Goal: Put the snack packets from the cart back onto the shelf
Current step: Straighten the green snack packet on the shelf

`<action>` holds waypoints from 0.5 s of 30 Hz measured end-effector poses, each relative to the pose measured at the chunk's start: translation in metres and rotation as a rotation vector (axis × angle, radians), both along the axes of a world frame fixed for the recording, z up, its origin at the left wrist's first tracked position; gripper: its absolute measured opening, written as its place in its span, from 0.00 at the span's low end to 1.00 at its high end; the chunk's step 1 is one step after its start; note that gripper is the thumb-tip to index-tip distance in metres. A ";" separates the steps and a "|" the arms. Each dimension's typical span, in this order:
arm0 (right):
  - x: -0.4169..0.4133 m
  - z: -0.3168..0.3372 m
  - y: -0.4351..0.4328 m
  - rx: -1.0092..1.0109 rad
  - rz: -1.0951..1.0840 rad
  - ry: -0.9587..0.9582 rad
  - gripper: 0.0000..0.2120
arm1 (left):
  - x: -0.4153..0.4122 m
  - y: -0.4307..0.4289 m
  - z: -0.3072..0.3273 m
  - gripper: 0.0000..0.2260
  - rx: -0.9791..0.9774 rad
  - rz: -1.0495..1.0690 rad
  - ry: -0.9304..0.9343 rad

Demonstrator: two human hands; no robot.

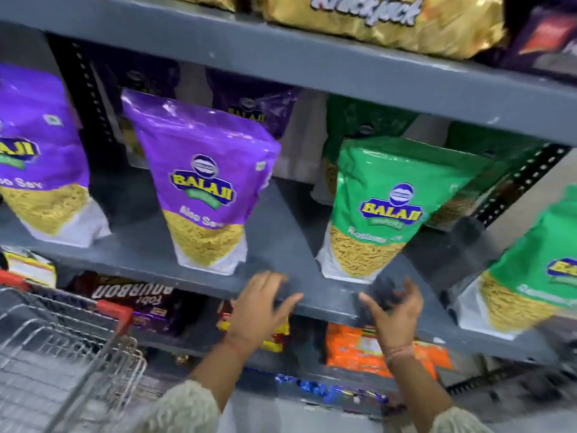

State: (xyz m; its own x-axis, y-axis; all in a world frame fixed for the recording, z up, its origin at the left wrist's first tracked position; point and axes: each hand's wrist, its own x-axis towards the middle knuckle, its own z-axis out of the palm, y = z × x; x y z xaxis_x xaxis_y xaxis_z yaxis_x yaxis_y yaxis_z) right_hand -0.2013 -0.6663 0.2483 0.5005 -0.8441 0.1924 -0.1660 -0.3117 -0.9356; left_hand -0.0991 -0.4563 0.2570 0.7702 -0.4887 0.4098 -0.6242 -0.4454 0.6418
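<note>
On the grey shelf stand purple Balaji packets, one in the middle and one at the far left. Green Balaji packets stand to the right, one near the centre and one at the far right. My left hand hovers at the shelf's front edge with fingers spread and nothing in it. My right hand is beside it, just below the green packet, fingers curled apart and empty. The wire cart with a red handle is at the lower left; its contents are hidden.
Gold Krackjack packs lie on the shelf above. Below the grey shelf are Bourbon biscuit packs, a yellow-red pack and orange packs. A bare gap on the shelf lies between the purple and green packets.
</note>
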 end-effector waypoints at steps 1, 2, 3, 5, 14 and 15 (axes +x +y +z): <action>0.000 0.006 -0.017 0.038 0.051 -0.024 0.40 | 0.001 -0.028 0.007 0.24 -0.011 -0.050 0.091; 0.004 0.012 -0.032 0.080 0.139 -0.047 0.40 | 0.006 -0.053 0.015 0.31 -0.021 -0.107 0.217; 0.009 0.017 -0.043 0.127 0.248 -0.066 0.42 | 0.014 -0.074 0.022 0.38 -0.043 -0.173 0.368; 0.023 0.024 -0.056 0.187 0.439 -0.067 0.47 | 0.031 -0.103 0.029 0.46 -0.132 -0.289 0.645; 0.011 -0.007 -0.043 0.148 0.441 0.096 0.35 | 0.030 -0.104 0.010 0.28 -0.077 -0.253 0.725; 0.006 -0.009 -0.039 0.118 0.431 0.114 0.35 | 0.027 -0.099 0.007 0.27 -0.050 -0.248 0.699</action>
State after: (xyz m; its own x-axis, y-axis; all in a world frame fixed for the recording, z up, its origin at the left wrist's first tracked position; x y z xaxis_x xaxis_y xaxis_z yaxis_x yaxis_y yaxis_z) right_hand -0.1948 -0.7050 0.2390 0.8230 -0.5671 0.0308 -0.1484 -0.2671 -0.9522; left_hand -0.0724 -0.5554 0.2641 0.7287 -0.6761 -0.1089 -0.1418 -0.3045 0.9419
